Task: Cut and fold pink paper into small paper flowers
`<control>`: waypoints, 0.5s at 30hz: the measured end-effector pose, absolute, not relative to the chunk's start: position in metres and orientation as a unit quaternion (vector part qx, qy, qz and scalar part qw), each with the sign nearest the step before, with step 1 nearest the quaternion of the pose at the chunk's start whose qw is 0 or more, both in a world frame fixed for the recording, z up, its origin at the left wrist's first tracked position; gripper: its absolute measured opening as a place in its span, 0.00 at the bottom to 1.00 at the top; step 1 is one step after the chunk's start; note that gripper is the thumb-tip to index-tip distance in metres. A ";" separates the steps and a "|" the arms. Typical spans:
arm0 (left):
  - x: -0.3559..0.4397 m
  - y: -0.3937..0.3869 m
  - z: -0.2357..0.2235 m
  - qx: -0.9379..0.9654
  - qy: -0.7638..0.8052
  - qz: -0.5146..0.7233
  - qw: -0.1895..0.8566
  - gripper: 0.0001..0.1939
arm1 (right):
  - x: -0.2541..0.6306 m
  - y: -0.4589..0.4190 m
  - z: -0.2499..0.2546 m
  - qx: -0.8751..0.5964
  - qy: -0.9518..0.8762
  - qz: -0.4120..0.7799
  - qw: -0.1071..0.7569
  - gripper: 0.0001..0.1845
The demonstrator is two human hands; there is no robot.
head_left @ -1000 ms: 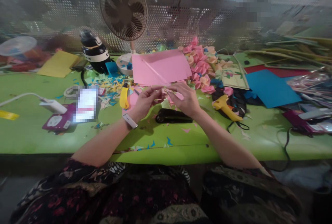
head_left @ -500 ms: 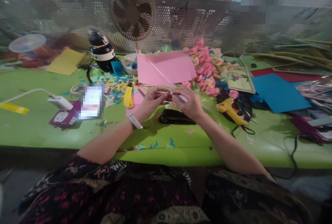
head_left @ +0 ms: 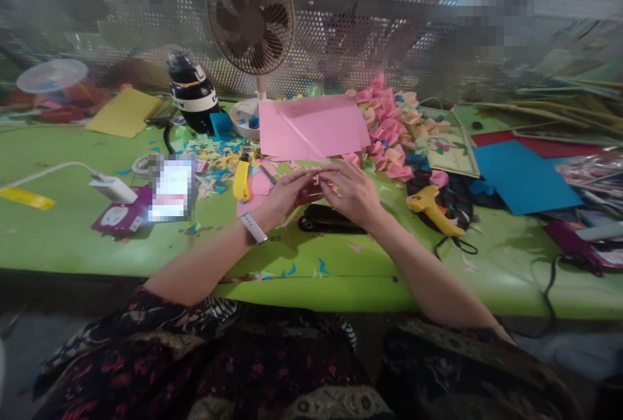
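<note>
Above the green tabletop my left hand (head_left: 286,199), with a pale band at its wrist, meets my right hand (head_left: 355,193). Fingers and thumbs of both are pinched together on a small pale piece (head_left: 316,179), too small for me to tell its kind. A black stapler (head_left: 328,219) lies just below my hands, partly covered by the right one. To the left, a yellow cutter knife (head_left: 241,180) lies beside pink paper pieces (head_left: 260,185). Behind my fingers is a large pink sheet of paper (head_left: 316,124).
Pink and peach paper flowers (head_left: 387,131) are heaped behind right. A yellow glue gun (head_left: 431,207) and blue sheet (head_left: 525,176) lie rightward. Leftward are a lit phone (head_left: 171,189), coloured scraps (head_left: 214,154) and a black bottle (head_left: 195,98). A fan (head_left: 252,14) stands behind.
The view has swung slightly left. Both hands stay together; my right fingers have shifted around the small pale piece, and a blue patch seen beside them half a second ago is hidden now.
</note>
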State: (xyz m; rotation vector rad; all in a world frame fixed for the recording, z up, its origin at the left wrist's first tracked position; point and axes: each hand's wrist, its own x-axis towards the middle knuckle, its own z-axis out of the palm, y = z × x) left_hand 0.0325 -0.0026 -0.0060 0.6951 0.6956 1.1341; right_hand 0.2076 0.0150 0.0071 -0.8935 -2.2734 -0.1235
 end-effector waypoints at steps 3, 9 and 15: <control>0.034 -0.003 -0.005 0.296 0.319 0.521 0.734 0.03 | 0.207 0.016 0.006 -0.340 -0.872 -0.046 0.349 0.11; 0.034 -0.005 -0.001 0.293 0.306 0.522 0.740 0.01 | 0.207 0.018 0.005 -0.343 -0.869 -0.023 0.355 0.10; 0.033 -0.002 -0.004 0.303 0.305 0.522 0.737 0.04 | 0.208 0.019 0.004 -0.334 -0.862 0.001 0.381 0.09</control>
